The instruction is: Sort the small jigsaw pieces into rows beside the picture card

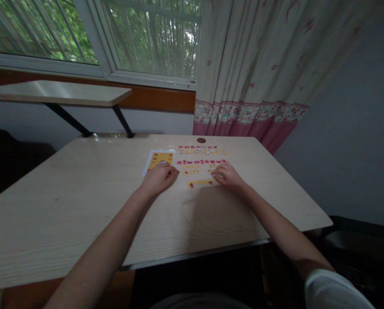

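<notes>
My left hand (160,178) is over the near right corner of a yellow picture sheet (160,158) with a pale border. Its thumb and forefinger are pinched together, and a tiny dark and yellow jigsaw piece shows at their tips. My right hand (230,177) rests at the right end of the loose jigsaw pieces, fingers bent together; whatever they hold is hidden. Between the hands lie rows of red pieces (200,162) and yellow pieces (192,172). Closer to me is a joined yellow strip (201,183) with dark red parts at its ends.
Farther back lie more rows of red and pale yellow pieces (198,147). The wooden desk (92,206) has a round cable hole (201,140) at its back edge. A raised shelf (59,92) stands at the left, before a window. A curtain (243,77) hangs behind.
</notes>
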A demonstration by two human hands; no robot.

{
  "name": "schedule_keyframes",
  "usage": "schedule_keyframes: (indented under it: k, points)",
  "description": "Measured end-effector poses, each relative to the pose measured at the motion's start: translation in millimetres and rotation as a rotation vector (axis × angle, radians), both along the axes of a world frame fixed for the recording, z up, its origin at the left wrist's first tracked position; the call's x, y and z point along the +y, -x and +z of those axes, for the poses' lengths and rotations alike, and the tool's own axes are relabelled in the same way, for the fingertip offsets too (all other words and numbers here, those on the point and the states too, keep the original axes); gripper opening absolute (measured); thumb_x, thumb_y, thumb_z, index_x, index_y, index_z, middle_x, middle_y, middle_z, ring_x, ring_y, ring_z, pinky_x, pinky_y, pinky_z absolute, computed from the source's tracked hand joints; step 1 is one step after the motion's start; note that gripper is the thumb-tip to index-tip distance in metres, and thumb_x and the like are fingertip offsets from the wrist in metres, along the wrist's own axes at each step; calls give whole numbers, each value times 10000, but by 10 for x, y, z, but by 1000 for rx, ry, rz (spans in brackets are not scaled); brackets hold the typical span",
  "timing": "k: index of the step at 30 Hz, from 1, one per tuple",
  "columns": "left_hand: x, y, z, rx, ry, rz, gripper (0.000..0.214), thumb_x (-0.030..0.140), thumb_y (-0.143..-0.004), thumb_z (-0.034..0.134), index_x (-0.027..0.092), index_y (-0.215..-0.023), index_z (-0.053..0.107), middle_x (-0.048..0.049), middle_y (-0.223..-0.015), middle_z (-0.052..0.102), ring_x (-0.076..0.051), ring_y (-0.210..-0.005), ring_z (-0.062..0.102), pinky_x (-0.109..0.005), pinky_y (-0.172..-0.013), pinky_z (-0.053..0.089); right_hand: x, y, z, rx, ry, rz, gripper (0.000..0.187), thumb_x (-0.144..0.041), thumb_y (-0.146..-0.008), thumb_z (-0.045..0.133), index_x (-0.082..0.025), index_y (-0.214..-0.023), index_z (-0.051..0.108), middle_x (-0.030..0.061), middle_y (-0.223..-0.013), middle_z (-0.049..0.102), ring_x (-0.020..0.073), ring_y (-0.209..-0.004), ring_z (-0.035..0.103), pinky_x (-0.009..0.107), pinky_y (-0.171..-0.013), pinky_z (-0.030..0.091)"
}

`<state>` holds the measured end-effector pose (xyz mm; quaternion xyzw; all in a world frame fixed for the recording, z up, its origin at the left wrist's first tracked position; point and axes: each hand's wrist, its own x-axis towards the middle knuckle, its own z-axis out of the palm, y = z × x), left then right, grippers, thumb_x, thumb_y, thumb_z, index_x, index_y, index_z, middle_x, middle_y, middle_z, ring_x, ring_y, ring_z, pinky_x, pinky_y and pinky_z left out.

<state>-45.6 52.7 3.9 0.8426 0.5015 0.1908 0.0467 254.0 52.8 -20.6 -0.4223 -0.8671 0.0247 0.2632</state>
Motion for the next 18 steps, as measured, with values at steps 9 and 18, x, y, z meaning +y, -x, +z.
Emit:
schedule_keyframes:
  k: [9,18]
  points:
    - [16,47,-22,90,-56,7,323,355,-858,381,171,-824,645,-73,-856,616,-186,-805,559,-251,-614,400,66,-153,-4,-33,69,17,183,-293,-839,503,-187,-856,651,50,-848,637,170,-848,533,346,-848,356]
    - [-7,-19,-85,79,-22,-152,262,299,-853,411,169,-882,636,-72,-872,619,-183,-825,559,-272,-685,423,17,-65,14,-41,153,115,158,-300,-816,548,-184,-846,652,44,-852,642,156,-843,548,337,-869,330]
